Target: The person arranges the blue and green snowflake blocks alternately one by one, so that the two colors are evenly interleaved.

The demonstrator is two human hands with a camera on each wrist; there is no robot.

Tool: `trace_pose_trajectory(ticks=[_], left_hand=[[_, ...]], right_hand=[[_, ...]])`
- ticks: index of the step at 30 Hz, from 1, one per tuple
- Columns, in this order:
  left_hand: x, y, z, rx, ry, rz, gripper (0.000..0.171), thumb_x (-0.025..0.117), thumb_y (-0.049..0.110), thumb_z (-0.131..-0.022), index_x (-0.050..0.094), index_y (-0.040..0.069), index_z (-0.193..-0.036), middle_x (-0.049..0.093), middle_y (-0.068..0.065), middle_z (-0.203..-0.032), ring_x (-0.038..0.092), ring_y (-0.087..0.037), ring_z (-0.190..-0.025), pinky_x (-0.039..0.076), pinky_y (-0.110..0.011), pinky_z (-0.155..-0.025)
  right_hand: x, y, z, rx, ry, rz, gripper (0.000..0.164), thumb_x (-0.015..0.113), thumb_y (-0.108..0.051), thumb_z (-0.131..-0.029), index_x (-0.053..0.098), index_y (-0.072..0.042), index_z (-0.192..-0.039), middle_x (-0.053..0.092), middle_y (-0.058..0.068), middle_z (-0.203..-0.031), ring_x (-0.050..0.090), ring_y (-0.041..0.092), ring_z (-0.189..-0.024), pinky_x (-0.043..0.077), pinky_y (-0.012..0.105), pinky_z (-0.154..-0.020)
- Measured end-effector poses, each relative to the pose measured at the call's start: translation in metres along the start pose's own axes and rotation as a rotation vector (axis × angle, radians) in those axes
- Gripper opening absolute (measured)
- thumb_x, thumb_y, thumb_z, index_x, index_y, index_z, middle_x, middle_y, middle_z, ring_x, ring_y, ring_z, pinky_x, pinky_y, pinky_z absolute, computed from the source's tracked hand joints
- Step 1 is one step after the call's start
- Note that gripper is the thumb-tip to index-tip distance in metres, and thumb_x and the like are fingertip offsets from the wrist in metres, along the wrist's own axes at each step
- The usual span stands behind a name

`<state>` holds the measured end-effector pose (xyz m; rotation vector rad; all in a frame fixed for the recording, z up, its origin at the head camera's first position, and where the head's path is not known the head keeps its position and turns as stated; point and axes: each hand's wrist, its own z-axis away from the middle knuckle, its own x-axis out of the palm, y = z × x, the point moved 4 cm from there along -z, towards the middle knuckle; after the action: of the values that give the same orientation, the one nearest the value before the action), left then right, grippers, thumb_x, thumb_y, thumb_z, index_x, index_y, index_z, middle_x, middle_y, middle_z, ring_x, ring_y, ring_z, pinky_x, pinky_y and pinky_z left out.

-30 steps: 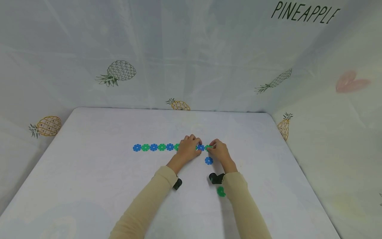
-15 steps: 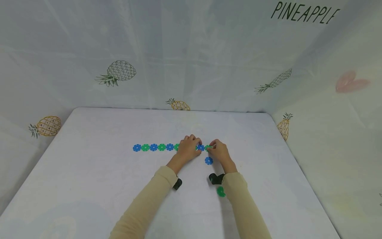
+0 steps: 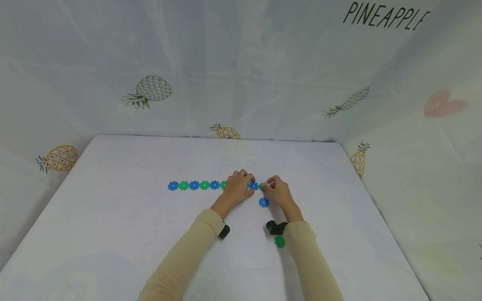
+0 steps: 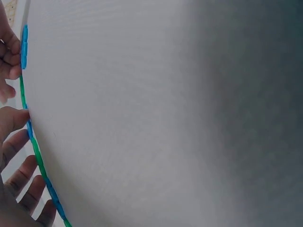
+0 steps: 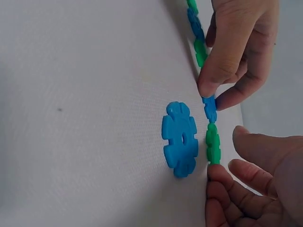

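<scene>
A straight row of blue and green notched plastic discs (image 3: 193, 185) lies on the table, colours alternating. My left hand (image 3: 237, 187) covers part of this row and pinches a blue disc (image 5: 210, 109) near its right end between thumb and finger. At the right end lies a green disc (image 5: 213, 144). My right hand (image 3: 279, 192) is beside it, a fingertip touching or almost touching its edge, the thumb apart from it. Closer to me, a loose blue disc (image 3: 264, 202) lies flat. A loose green disc (image 3: 280, 241) is beside the right sleeve.
The white table (image 3: 113, 217) meets hanging cloth printed with pineapples (image 3: 153, 88) at its back. Dark wrist-worn devices show below both hands, one at the right wrist (image 3: 276, 228) and one at the left wrist (image 3: 224, 231).
My right hand and forearm have shifted slightly to the right and towards me, so more of the loose green disc shows. The left hand and the row have stayed in place.
</scene>
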<state>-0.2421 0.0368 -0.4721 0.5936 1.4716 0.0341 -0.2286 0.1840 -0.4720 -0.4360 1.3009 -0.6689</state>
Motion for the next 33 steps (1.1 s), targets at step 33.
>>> trace_pose_trajectory(ticks=[33], left_hand=[[0.001,-0.001,0.0,0.017,0.004,-0.027,0.03,0.067,0.032,-0.084,0.06,0.02,-0.111,0.053,-0.005,-0.115,0.048,-0.026,-0.11,0.041,-0.042,-0.095]], right_hand=[[-0.004,0.012,0.034,-0.055,-0.004,-0.056,0.042,0.069,-0.023,-0.083,0.059,-0.001,-0.117,0.062,0.013,-0.108,0.056,0.024,-0.099,0.048,0.039,-0.086]])
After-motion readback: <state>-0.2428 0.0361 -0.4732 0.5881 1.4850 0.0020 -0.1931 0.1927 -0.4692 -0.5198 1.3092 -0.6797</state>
